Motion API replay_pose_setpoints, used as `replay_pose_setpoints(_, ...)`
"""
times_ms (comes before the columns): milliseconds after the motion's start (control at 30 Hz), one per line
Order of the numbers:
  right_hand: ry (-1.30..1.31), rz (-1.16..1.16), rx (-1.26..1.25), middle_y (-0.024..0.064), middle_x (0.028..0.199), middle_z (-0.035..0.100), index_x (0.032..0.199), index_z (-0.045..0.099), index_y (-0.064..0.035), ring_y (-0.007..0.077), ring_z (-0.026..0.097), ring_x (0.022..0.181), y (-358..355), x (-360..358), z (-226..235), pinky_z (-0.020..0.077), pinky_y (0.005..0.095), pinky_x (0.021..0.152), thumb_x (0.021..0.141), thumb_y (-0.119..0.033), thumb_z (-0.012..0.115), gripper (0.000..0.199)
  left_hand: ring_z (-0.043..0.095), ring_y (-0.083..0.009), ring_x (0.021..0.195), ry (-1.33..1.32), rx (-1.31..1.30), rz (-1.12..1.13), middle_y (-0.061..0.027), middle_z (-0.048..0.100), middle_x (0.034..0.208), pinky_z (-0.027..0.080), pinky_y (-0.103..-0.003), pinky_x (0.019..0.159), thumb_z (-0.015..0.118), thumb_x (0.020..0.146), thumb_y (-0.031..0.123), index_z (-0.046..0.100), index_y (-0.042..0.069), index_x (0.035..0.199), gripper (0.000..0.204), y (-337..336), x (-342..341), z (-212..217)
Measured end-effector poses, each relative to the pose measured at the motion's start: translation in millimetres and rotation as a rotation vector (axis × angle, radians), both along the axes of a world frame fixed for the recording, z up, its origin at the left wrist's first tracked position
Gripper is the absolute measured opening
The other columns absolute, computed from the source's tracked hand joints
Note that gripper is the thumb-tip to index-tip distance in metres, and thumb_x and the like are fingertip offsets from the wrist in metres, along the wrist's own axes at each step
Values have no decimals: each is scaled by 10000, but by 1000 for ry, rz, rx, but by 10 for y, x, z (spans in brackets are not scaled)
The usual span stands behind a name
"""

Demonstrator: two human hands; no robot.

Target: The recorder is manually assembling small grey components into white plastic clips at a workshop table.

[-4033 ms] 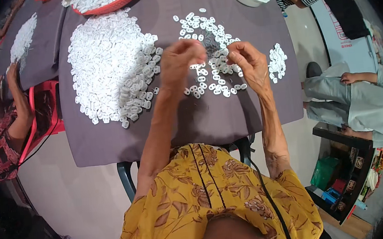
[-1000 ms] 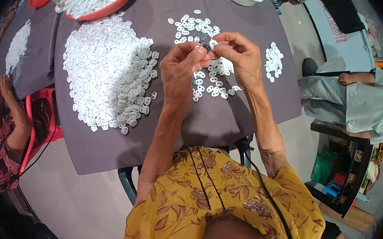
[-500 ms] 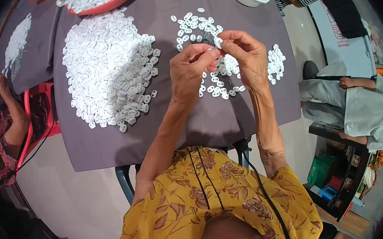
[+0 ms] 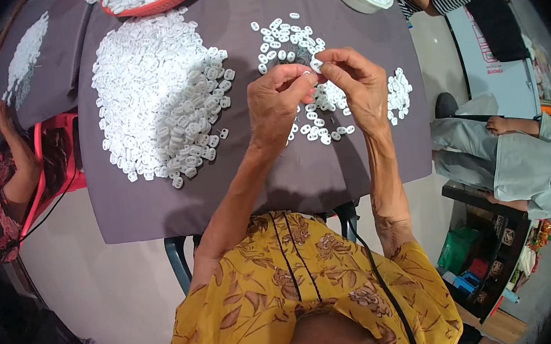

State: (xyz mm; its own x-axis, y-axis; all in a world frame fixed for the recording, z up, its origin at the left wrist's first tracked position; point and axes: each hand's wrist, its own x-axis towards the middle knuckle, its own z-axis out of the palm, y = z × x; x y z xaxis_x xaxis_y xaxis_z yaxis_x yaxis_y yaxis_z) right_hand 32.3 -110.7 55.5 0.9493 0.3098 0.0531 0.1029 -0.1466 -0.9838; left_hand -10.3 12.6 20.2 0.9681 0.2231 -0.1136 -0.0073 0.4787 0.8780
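Observation:
Over the table, my left hand (image 4: pixel 280 98) and my right hand (image 4: pixel 356 84) meet at the fingertips. Between the thumb and forefinger of my right hand is a small white oval plastic piece (image 4: pixel 316 65) with dark marks or holes. My left hand is closed in a pinch right beside that piece; what its fingertips hold is too small to make out. Just beyond my hands lies a bunch of thin dark bits (image 4: pixel 297 52), ringed by loose white oval pieces (image 4: pixel 283 33). More such pieces (image 4: pixel 316 129) are scattered below my fingers, partly hidden by them.
A large heap of white pieces (image 4: pixel 149 98) covers the table's left side. A smaller pile (image 4: pixel 400 93) sits at right. Far back are a red basket (image 4: pixel 160 5) and a white bowl (image 4: pixel 366 9), both full of pieces. Other people sit left, far right and right.
My hands stay together at nearly the same spot, with small finger shifts. The right hand still pinches the white piece. The view has shifted slightly.

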Motion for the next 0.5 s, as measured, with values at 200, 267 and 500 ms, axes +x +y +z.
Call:
replay_pose_setpoints(200,-55,18,-33,36,825,585,922,609,32,114,559,742,-25,1,-23,440,218,686,797,-26,584,140,550,-79,605,6,5,5,-59,619,717,456,-201,561,608,756,53,613,-15,835,104,-17,5,-17)
replay_pose_setpoints(267,-69,23,-44,34,824,584,918,610,31,111,560,746,-19,-3,-19,441,217,687,797,-24,583,136,552,-81,601,9,16,6,-55,615,704,452,-200,559,611,752,51,615,-16,834,107,-9,7,-10)
replay_pose_setpoints(500,-119,24,-72,40,781,583,878,623,20,91,536,677,-22,8,-76,429,213,602,778,-18,566,121,558,-88,600,-13,-26,9,-60,611,684,451,-200,559,614,742,33,621,-35,852,130,-6,14,-39)
